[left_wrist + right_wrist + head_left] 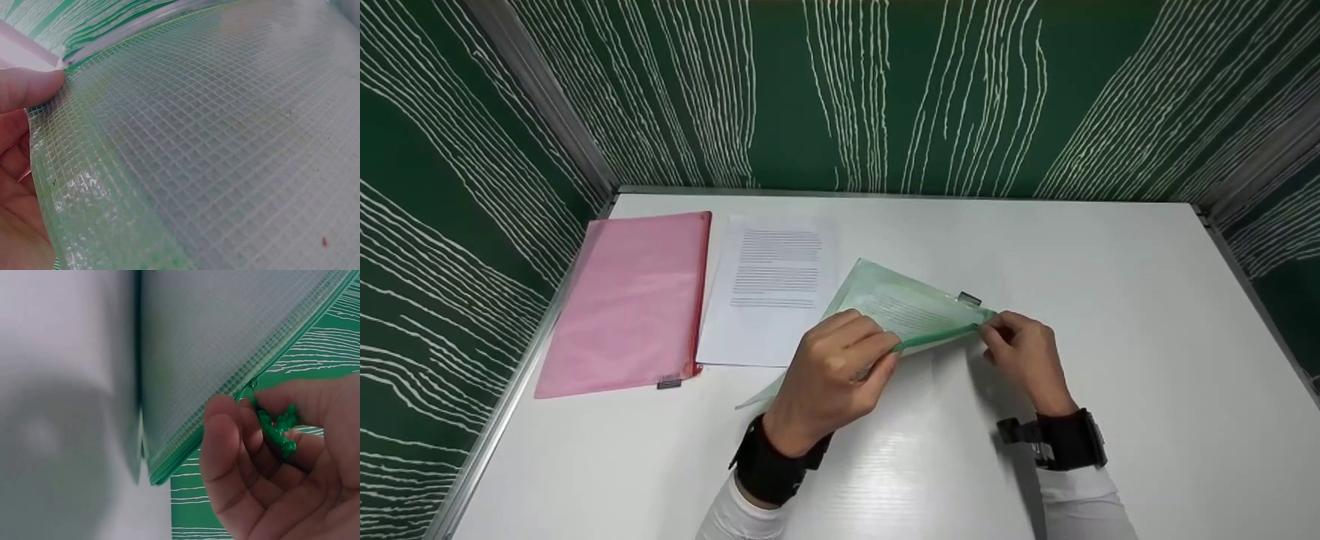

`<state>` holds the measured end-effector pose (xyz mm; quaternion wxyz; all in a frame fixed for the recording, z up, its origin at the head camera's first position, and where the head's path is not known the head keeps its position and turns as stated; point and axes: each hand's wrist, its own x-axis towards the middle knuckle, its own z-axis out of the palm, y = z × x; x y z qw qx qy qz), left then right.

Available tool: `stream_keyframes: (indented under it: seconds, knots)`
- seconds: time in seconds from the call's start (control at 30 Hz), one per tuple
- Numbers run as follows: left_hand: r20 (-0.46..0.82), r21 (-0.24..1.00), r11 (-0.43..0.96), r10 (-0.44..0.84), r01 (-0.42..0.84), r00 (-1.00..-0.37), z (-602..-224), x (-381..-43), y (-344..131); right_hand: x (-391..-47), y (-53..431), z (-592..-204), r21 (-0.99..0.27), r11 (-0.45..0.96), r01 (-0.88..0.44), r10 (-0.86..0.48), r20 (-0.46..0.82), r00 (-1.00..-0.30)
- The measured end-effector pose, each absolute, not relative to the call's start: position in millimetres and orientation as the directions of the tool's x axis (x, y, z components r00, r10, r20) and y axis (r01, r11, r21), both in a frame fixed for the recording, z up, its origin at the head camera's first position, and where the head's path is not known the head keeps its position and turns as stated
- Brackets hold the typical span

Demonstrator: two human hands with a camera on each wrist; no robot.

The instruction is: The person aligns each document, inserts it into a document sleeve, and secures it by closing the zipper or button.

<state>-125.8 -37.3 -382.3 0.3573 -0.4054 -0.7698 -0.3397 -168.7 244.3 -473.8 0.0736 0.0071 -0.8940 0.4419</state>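
The table is enclosed by green walls (780,97) on which wavy white lines are drawn. The white table (1177,322) is occupied on its left by a pink pouch (630,300), laid flat. A green pouch (915,300) is held tilted near the table's middle, to the right of a sheet of paper (772,300). Printed lines can be seen through its translucent mesh. The sheet, laid just beside the pink pouch, is overlapped at its lower right by the green pouch and the left hand (840,371).

White sleeves (1084,502) are worn on both arms. The green pouch's near edge is gripped by the left hand, by which part of the pouch is hidden in the head view. Its right corner is pinched by the curled fingers of the right hand (1027,352). Black straps (1071,440) are worn at both wrists.

A darker green zip edge (937,337) is stretched between the hands. A dark tag (969,298) is fixed to the green pouch's far edge. A green cord (275,433) is seen among the right hand's fingers.
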Motion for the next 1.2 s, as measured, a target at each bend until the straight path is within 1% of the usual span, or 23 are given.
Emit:
stream_keyframes:
  seconds: [0.17, 0.33, 0.5, 0.73, 0.93, 1.2]
  knots:
    - [0.826, 0.233, 0.439, 0.382, 0.868, -0.414, -382.7, -125.9, -36.1, -170.4, 245.7, -477.1, -0.764, 0.642, -0.063, 0.061, 0.134, -0.989]
    - [0.831, 0.239, 0.431, 0.373, 0.870, -0.413, -384.1, -126.6, -36.2, -170.3, 246.5, -477.8, -0.744, 0.664, -0.075, 0.046, 0.141, -0.989]
    - [0.829, 0.235, 0.434, 0.377, 0.870, -0.412, -382.3, -125.4, -36.4, -170.7, 247.2, -478.6, -0.746, 0.662, -0.075, 0.049, 0.143, -0.988]
    - [0.833, 0.245, 0.424, 0.369, 0.872, -0.413, -380.4, -124.4, -38.2, -172.7, 248.6, -480.5, -0.729, 0.683, -0.029, 0.091, 0.124, -0.988]
    - [0.831, 0.255, 0.418, 0.367, 0.872, -0.419, -379.2, -124.0, -38.5, -173.1, 249.5, -480.0, -0.730, 0.684, -0.023, 0.095, 0.120, -0.988]
    - [0.840, 0.239, 0.425, 0.361, 0.873, -0.405, -379.8, -123.3, -38.7, -173.5, 250.5, -481.6, -0.727, 0.686, -0.018, 0.099, 0.117, -0.988]
